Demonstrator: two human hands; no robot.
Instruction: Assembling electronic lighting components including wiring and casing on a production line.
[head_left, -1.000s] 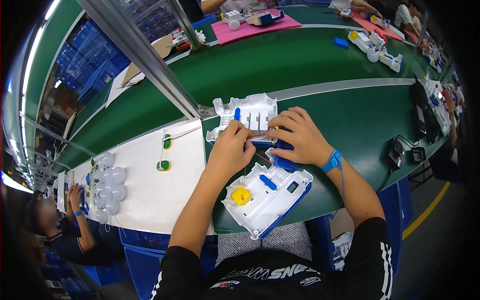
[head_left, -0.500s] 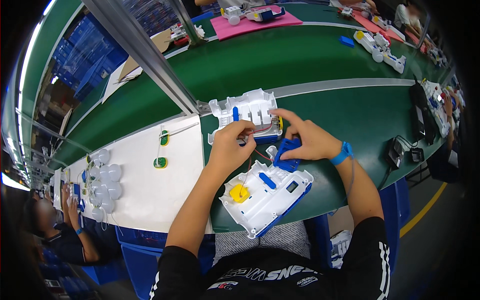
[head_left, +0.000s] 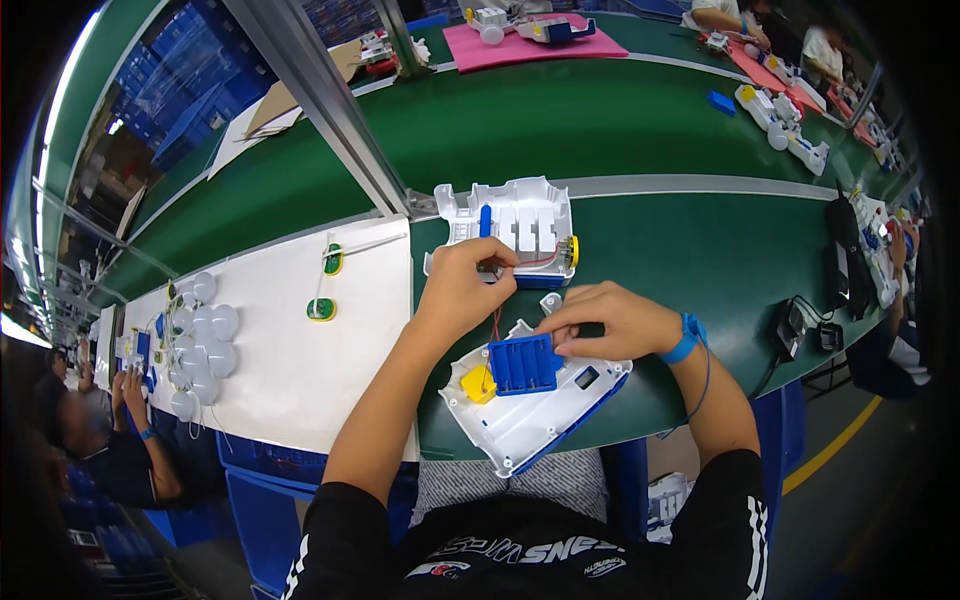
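Two white plastic housing halves with blue undersides lie in front of me. On the far half (head_left: 520, 228), my left hand (head_left: 468, 287) is closed at the near edge, fingertips pinching a thin red wire (head_left: 540, 264). That wire runs toward a round yellow-rimmed part (head_left: 572, 252) at the housing's right side. My right hand (head_left: 622, 322) is closed on the upper right corner of a blue battery box (head_left: 524, 365), its slotted face up. The box is over the near half (head_left: 530, 428), beside a yellow block (head_left: 477, 384). A blue band circles my right wrist.
A white sheet (head_left: 370, 370) with two small green boards (head_left: 321, 309) covers the bench at left; white globes (head_left: 210, 345) cluster farther along. A metal post (head_left: 320, 110) rises beyond. Black adapters (head_left: 792, 325) lie right. Other people work at left and far right.
My right hand has brought the blue battery box left and nearer, turning its slotted face up. My left hand still pinches at the far housing's edge. The whole view has shifted slightly.
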